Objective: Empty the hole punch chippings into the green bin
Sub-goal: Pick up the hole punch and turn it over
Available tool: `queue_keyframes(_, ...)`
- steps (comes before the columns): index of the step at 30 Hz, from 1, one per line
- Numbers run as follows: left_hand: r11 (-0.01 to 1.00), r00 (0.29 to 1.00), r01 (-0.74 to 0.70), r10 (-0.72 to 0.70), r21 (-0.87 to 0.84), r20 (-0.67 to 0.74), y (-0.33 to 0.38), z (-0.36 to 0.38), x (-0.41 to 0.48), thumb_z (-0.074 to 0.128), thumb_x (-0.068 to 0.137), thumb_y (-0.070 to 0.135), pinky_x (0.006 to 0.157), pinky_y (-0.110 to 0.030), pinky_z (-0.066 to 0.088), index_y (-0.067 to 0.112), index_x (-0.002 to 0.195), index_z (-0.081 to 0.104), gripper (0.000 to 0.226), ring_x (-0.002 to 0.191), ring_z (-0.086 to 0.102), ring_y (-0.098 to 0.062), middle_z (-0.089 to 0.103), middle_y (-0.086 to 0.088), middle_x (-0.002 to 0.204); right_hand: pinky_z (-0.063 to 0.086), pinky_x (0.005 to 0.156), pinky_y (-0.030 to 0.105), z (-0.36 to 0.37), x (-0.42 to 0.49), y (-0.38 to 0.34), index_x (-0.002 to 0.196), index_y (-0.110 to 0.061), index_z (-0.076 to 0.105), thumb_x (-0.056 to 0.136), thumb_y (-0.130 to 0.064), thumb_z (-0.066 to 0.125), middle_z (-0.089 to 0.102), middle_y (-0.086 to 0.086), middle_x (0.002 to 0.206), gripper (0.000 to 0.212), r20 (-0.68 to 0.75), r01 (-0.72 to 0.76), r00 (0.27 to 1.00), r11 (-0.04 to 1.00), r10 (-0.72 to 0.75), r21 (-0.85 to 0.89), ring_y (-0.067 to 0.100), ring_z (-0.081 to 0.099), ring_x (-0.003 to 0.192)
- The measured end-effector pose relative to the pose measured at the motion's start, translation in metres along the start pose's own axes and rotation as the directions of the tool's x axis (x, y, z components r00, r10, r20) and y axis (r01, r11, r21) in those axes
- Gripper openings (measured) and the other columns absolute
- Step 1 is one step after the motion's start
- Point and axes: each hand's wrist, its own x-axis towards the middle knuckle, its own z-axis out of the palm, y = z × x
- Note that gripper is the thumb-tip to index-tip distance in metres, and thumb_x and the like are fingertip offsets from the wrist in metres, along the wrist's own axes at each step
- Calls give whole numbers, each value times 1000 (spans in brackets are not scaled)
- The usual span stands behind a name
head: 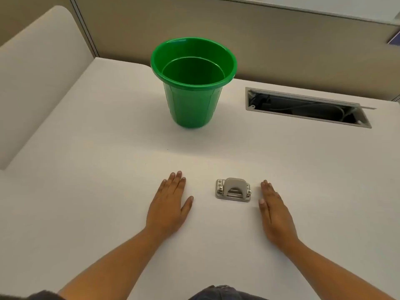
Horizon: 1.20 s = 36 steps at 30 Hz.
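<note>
Head view of a white desk point(97, 169), read left to right. At far left, a pale rounded panel point(36, 68) standing along the desk edge, with a beige partition point(281, 44) running behind the desk. Left hand point(167, 207) palm-down and flat on the desk, fingers straight and held together, thumb spread toward the right; nothing grasped, nothing touched but the surface. Farther back and slightly right of that hand, green bin point(193, 83) upright on the desk, mouth open upward, interior dark green with no contents discernible; well apart from both hands. Between the two hands, near the front of the desk, punch point(233, 190): small, grey, with metal fittings, resting upright on its base, handle lobe toward the bin; closer to the right hand than to the left, yet touched by neither. Chippings not visible from this angle. Right hand point(276, 215) just beside the punch, likewise flat and palm-down, fingers extended together, thumb lying toward the punch, holding nothing. Behind it, at rear right, a rectangular cable slot point(307, 109) cut into the desk, lid raised, dark cables inside. Both forearms bare, entering from the bottom edge; dark clothing at bottom centre.
</note>
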Motion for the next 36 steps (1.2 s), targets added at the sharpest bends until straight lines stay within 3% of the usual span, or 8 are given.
queue_keyframes(4, 990, 1000, -15, 12, -143, -15, 27, -8, 18, 44, 97, 39, 118, -27, 16, 14, 145, 42, 55, 145, 33, -16, 44, -2, 154, 22, 112, 21, -10, -3, -7, 149, -20, 36, 100, -32, 40, 36, -12, 151, 50, -36, -112, 991, 941, 130, 320, 4, 33, 139)
queue_keyframes(11, 968, 974, -71, 120, -242, 193, 100, -29, 67, 55, 91, 42, 92, -35, 48, 21, 129, 56, 44, 113, 59, -21, 62, 2, 127, 44, 82, 2, -7, -17, -27, 117, -24, 64, 94, -11, 58, 70, -4, 115, 27, -138, -136, 962, 848, 238, 513, -5, 62, 105)
queue_keyframes(16, 992, 903, -14, 67, -126, 425, 118, -35, 89, 64, 82, 40, 68, -32, 46, 21, 95, 62, 22, 85, 60, -23, 67, 1, 95, 51, 77, 16, -7, -21, -37, 104, -29, 67, 93, -13, 60, 71, -11, 106, 20, -125, -212, 927, 771, 353, 601, 6, 66, 93)
queue_keyframes(20, 964, 850, 79, 68, -254, 522, 116, -32, 84, 70, 83, 37, 64, -32, 42, 18, 79, 61, 21, 74, 56, -21, 58, 3, 74, 55, 78, 33, -10, -27, -43, 97, -25, 69, 93, -10, 58, 74, -3, 98, 19, -122, -252, 858, 616, 499, 746, 16, 70, 88)
queue_keyframes(25, 712, 845, 399, -41, -578, 533, 116, -35, 40, 79, 78, 30, 58, -29, 43, -2, 81, 64, 36, 61, 61, -22, 64, -17, 67, 53, 74, 31, -14, -38, -56, 98, -21, 71, 95, -11, 55, 74, -1, 100, 19, -19, -294, 817, 444, 577, 847, 19, 70, 89)
queue_keyframes(29, 441, 870, 478, -120, -760, 477, 135, -44, -3, 77, 83, 19, 41, -19, 45, 10, 71, 59, 22, 47, 68, -14, 72, -2, 54, 54, 81, 34, -18, -44, -70, 115, -24, 70, 101, -27, 47, 76, -1, 106, 27, 125, -346, 861, 387, 493, 855, 18, 70, 97)
queue_keyframes(32, 319, 882, 471, -159, -822, 444, 146, -53, -31, 75, 84, 21, 44, -21, 48, 7, 76, 63, 20, 52, 71, -17, 76, -6, 61, 56, 69, 42, -23, -45, -88, 111, -19, 73, 102, -42, 35, 77, 14, 105, 45, 367, -437, 854, 128, 369, 890, 33, 71, 94)
queue_keyframes(36, 267, 889, 450, -229, -852, 397, 153, -61, -46, 72, 87, 22, 48, -23, 51, 7, 83, 65, 17, 55, 72, -19, 77, -12, 69, 42, 46, 31, -25, -37, -106, 113, -16, 72, 99, -50, 33, 73, 16, 113, 53, 553, -532, 805, -153, 214, 833, 35, 60, 84)
